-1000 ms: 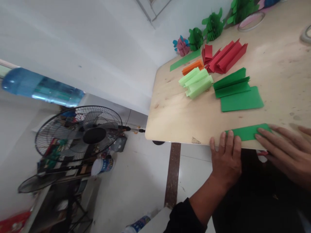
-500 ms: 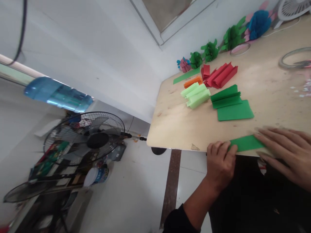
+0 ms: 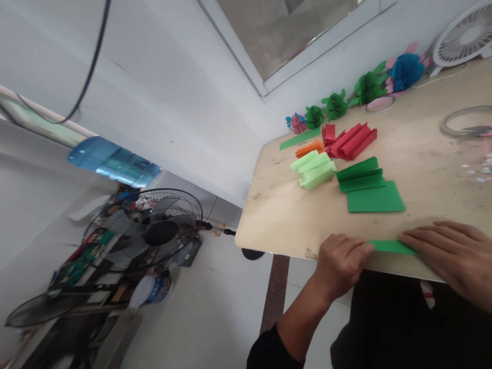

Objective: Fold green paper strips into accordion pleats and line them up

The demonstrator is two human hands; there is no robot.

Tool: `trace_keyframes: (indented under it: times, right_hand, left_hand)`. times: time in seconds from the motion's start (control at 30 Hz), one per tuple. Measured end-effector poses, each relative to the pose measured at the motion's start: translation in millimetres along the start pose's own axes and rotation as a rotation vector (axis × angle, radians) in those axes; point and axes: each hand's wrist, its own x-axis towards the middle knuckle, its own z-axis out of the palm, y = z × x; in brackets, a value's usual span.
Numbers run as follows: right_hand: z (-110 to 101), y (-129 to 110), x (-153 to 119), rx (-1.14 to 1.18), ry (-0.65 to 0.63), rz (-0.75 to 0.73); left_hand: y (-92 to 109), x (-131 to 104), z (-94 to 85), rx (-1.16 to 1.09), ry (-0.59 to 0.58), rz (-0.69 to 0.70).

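A narrow green paper strip [image 3: 392, 246] lies along the near edge of the table, one hand at each end. My left hand [image 3: 341, 260] has its fingers curled and pinches the strip's left end. My right hand [image 3: 453, 253] lies with fingers stretched out and close together over the right end, pressing on it; that end is hidden beneath. Just beyond the hands are a flat green paper sheet [image 3: 376, 199] and a pleated dark green paper [image 3: 361, 175] resting partly on it.
Pleated light green [image 3: 315, 170], red [image 3: 352, 141] and orange papers [image 3: 309, 148] sit farther back. Several folded paper figures [image 3: 335, 106] line the wall, near a small white fan [image 3: 467, 36]. A roll of tape [image 3: 380, 105] lies there. A standing fan [image 3: 161, 233] is beyond the table's left edge.
The green strip shows narrower than before. My left hand now pinches its end from the left, and my right hand lies farther onto the table. The camera view has shifted slightly.
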Motion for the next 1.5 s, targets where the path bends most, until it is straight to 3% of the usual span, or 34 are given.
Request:
trace_keyframes:
  times: [0.1,0.33,0.53,0.77,1.1,1.33,1.4,1.5]
  right_hand:
    - [-4.7,13.3,16.7,-0.019,0.016,-0.002]
    - [-2.9,34.8,40.3,-0.081,0.05,0.025]
    - [12.9,41.0,44.3,-0.13,0.048,0.074]
    - [21.1,45.2,16.4,-0.121,-0.011,0.171]
    - [15.2,28.7,13.0,-0.004,-0.023,0.327]
    - [11.5,29.1,-4.9,-0.023,-0.033,0.308]
    - [12.6,29.2,-12.5,-0.002,-0.052,0.32]
    - [14.5,29.3,-17.9,0.007,-0.071,0.307]
  left_hand:
    - [-10.5,16.2,1.8,0.035,0.021,-0.03]
    - [-29.3,48.3,6.6,0.205,0.23,-0.023]
    - [-58.9,56.9,20.9,0.261,0.196,-0.078]
    - [-84.6,70.1,50.3,0.246,0.144,-0.127]
    - [-89.3,76.3,56.8,0.321,0.104,-0.191]
    - [-71.3,66.2,34.9,0.348,0.058,-0.257]
    - [-60.7,60.3,28.4,0.304,0.055,-0.214]
    - [-48.9,55.8,25.0,0.237,-0.018,-0.039]
